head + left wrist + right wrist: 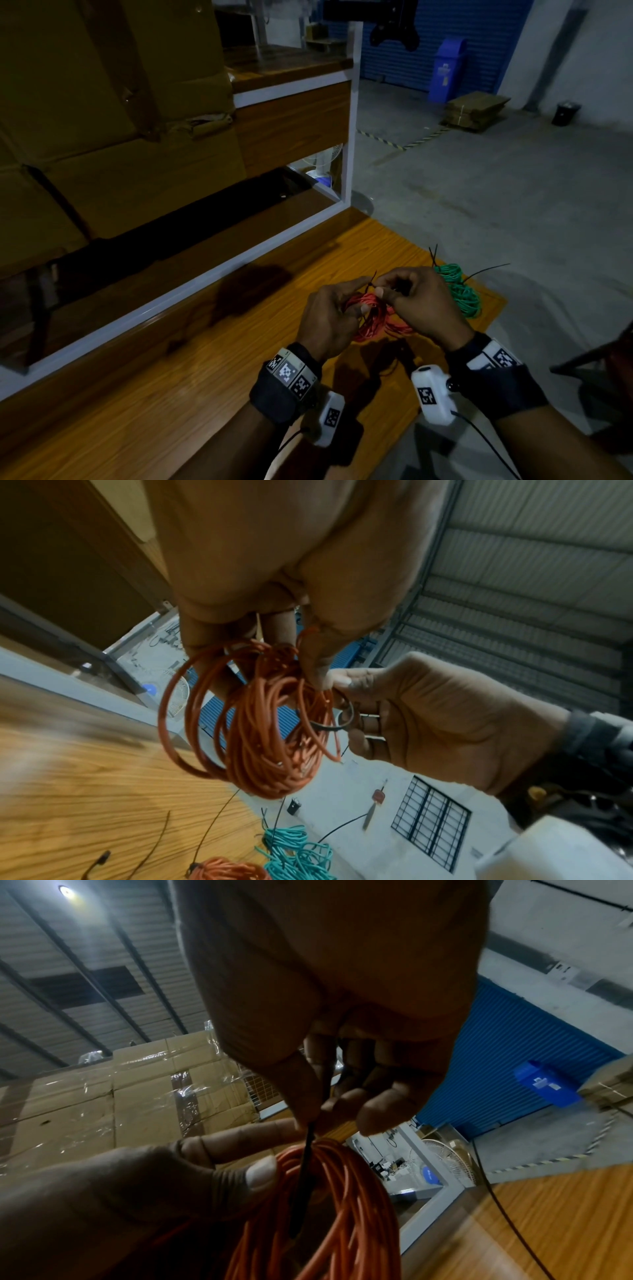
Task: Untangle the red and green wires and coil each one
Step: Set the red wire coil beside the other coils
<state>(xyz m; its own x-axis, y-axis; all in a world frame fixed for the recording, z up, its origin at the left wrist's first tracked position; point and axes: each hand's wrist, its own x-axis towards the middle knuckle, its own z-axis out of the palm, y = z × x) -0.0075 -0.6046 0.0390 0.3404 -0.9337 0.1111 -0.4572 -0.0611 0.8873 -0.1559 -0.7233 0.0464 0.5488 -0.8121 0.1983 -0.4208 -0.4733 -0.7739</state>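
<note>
My left hand [365, 294] grips a coil of red wire [368, 317] above the wooden table [191, 387]. In the left wrist view the red coil [253, 723] hangs from the fingers of that hand [260, 666]. My right hand [378, 287] pinches a black cable tie [372, 279] at the top of the coil. In the right wrist view the tie [306, 1153] runs down across the red coil [342, 1204] from my right hand [322, 1112]. A green wire coil [459, 287] lies on the table to the right, apart from the red one.
A second red coil [229, 869] lies beside the green coil [298, 853], with loose black ties [154, 842] on the table. Stacked cardboard boxes [102, 120] and a white-framed shelf [352, 120] stand behind. The table's edge is just right of the green coil.
</note>
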